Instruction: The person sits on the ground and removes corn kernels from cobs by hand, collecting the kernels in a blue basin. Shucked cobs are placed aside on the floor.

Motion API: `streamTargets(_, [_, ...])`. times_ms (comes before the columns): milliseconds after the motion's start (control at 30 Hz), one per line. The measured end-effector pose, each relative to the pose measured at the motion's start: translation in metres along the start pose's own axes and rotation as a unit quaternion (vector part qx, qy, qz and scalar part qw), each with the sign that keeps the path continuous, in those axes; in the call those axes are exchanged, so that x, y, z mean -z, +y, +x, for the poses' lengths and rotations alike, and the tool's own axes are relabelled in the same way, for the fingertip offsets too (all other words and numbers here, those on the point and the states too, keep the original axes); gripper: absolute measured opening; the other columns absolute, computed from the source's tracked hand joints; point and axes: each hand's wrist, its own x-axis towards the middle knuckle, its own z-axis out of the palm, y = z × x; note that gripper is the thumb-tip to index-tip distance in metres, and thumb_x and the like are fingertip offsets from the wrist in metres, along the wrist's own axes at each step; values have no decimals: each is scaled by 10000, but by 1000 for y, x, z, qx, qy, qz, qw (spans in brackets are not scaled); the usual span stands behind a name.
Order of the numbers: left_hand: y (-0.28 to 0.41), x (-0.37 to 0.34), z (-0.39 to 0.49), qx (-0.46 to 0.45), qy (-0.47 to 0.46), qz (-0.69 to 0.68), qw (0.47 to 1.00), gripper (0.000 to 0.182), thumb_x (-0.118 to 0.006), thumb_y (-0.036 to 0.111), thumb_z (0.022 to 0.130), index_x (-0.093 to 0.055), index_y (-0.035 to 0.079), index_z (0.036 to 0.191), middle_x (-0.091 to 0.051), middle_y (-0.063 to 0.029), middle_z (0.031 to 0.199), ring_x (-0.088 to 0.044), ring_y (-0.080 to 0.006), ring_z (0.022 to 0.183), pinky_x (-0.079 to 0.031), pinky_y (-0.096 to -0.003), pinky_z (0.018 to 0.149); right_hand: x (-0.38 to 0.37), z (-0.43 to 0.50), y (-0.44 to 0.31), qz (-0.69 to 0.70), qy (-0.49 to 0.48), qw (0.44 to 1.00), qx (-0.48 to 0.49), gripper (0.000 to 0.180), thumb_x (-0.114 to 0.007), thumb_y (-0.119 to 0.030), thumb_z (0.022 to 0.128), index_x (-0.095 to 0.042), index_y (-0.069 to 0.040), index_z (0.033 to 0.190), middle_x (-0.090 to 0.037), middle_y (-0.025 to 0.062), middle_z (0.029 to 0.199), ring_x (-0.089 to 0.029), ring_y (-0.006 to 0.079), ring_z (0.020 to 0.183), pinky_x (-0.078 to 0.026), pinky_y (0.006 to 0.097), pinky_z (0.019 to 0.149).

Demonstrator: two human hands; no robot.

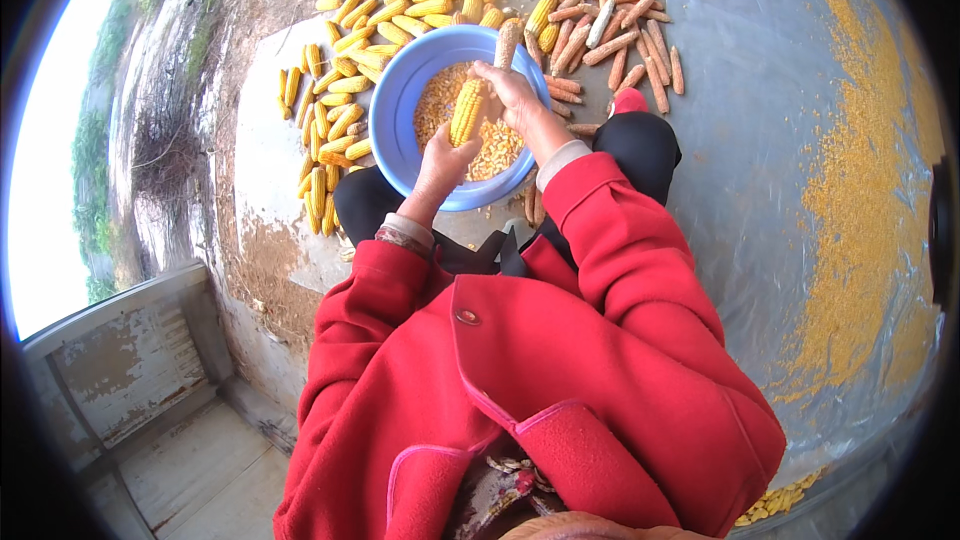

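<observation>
A blue plastic basin [390, 139] rests between my knees, with loose corn kernels [499, 157] covering its bottom. Over it, my left hand [448, 157] grips a yellow ear of corn [467, 112] by its lower end, and the ear tilts upward. My right hand [514, 94] is closed around a bare corn cob [508, 43] that sticks up past the fingers. The right hand is close beside the upper part of the ear; whether the cob's hidden lower end touches the ear I cannot tell.
Many unshelled ears of corn [349, 86] lie left of and behind the basin. Stripped cobs [611, 45] are heaped at the back right. On the right, kernels [847, 202] are spread over a plastic sheet [739, 187]. A weathered wooden door [127, 360] stands at the lower left.
</observation>
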Motion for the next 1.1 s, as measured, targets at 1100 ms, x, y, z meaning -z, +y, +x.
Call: streamTargets(1100, [5,-3,-9,-81,74,349,931,492,-685,320,749,-551,17,1113,-669,-225,935,-650,-386,885,-515,-449,796,-4,-3,4,-206,-11,978,38,219,-691,-175,804,-686,32,877,-681,105,826,-652,175,740,-509,301,674])
